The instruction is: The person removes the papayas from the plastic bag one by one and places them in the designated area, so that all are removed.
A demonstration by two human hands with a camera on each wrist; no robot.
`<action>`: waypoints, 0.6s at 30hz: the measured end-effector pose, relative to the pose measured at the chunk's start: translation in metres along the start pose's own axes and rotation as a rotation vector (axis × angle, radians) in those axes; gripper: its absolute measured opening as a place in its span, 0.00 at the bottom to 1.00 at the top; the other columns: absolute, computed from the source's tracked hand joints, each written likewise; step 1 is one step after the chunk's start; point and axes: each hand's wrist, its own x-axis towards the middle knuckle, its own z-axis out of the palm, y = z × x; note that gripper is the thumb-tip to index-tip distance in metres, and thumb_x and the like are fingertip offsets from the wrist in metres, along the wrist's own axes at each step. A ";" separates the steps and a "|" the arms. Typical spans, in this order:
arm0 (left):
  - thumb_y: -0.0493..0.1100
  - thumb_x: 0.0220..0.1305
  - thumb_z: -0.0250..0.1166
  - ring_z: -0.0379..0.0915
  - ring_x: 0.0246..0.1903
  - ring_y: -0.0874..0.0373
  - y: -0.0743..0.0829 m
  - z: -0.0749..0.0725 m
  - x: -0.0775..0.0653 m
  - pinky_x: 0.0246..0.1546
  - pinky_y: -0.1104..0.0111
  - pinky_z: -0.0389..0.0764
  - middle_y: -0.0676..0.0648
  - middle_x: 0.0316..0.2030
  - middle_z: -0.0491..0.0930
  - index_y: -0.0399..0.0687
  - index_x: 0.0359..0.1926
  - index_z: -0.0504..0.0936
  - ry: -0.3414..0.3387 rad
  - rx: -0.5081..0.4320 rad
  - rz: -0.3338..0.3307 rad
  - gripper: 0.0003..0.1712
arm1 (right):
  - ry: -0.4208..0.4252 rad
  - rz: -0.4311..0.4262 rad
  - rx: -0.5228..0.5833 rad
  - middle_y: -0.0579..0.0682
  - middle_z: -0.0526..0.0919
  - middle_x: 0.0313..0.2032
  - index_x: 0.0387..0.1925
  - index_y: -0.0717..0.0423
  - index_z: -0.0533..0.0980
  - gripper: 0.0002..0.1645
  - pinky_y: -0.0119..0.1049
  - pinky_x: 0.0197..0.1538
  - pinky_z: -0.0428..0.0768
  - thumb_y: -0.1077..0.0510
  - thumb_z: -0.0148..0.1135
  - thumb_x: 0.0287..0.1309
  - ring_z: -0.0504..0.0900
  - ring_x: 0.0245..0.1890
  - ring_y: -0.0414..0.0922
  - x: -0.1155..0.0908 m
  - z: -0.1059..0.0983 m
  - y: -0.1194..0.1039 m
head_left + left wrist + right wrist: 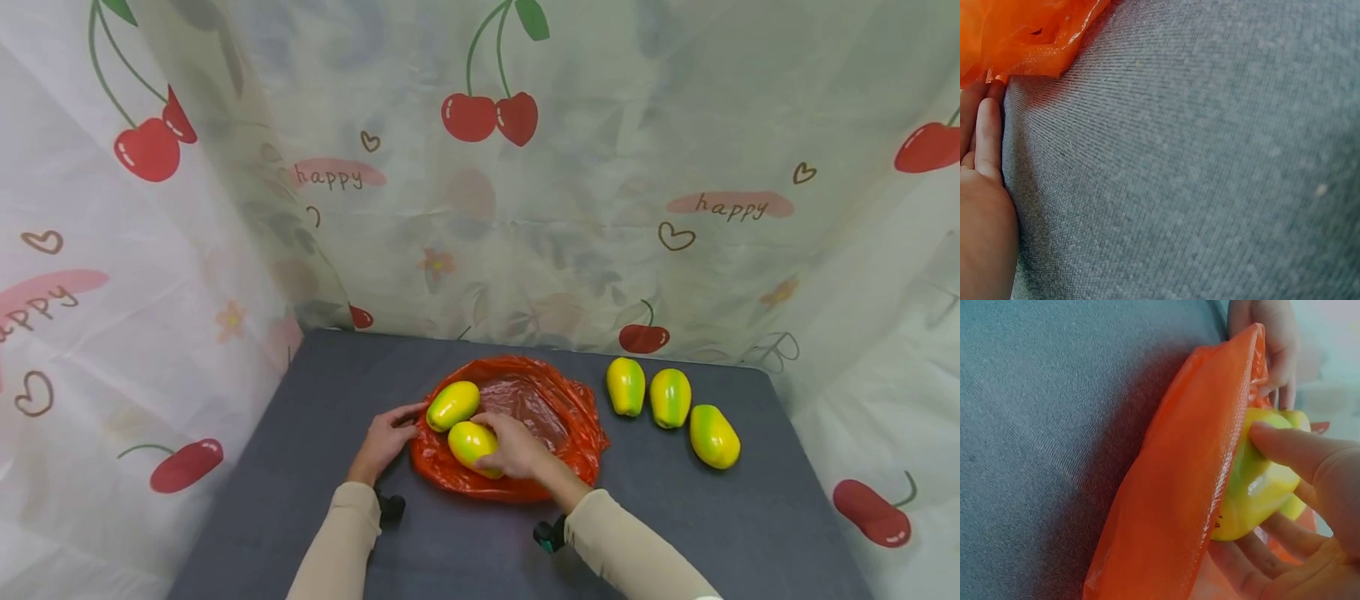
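Observation:
An orange plastic bag [540,417] lies open on the grey table [315,467]. Two yellow-green mangoes lie in it. My right hand [491,443] grips the nearer mango [468,442], thumb on top and fingers beneath; in the right wrist view the right hand [1270,495] holds that mango [1241,512] just inside the bag's rim [1179,487]. The other mango [452,405] lies beside it, farther back. My left hand [390,435] pinches the bag's left edge; the left wrist view shows the fingers [986,140] reaching the orange plastic [1022,31].
Three more yellow-green mangoes [626,386] [670,397] [714,436] lie in a row on the table right of the bag. A cherry-printed curtain [480,208] closes in the back and both sides. Bare grey cloth stretches in front.

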 end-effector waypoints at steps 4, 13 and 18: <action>0.39 0.65 0.65 0.72 0.69 0.48 0.002 -0.001 -0.001 0.72 0.49 0.70 0.47 0.69 0.76 0.62 0.62 0.83 0.004 0.011 0.005 0.25 | -0.015 0.005 -0.009 0.52 0.78 0.64 0.68 0.49 0.72 0.40 0.56 0.67 0.76 0.54 0.77 0.53 0.77 0.62 0.52 0.000 -0.001 0.000; 0.39 0.65 0.65 0.71 0.70 0.48 0.003 -0.002 0.002 0.73 0.48 0.69 0.47 0.69 0.76 0.62 0.62 0.83 -0.007 0.012 0.014 0.25 | 0.004 -0.010 0.009 0.52 0.76 0.66 0.68 0.48 0.71 0.40 0.56 0.68 0.75 0.53 0.76 0.54 0.76 0.63 0.52 0.000 -0.001 0.003; 0.40 0.63 0.66 0.71 0.70 0.48 0.001 -0.001 0.000 0.73 0.49 0.69 0.49 0.68 0.77 0.64 0.61 0.84 -0.004 0.010 0.001 0.25 | 0.000 -0.013 0.016 0.51 0.77 0.65 0.68 0.49 0.71 0.40 0.56 0.68 0.75 0.53 0.76 0.55 0.77 0.62 0.51 -0.003 0.001 0.005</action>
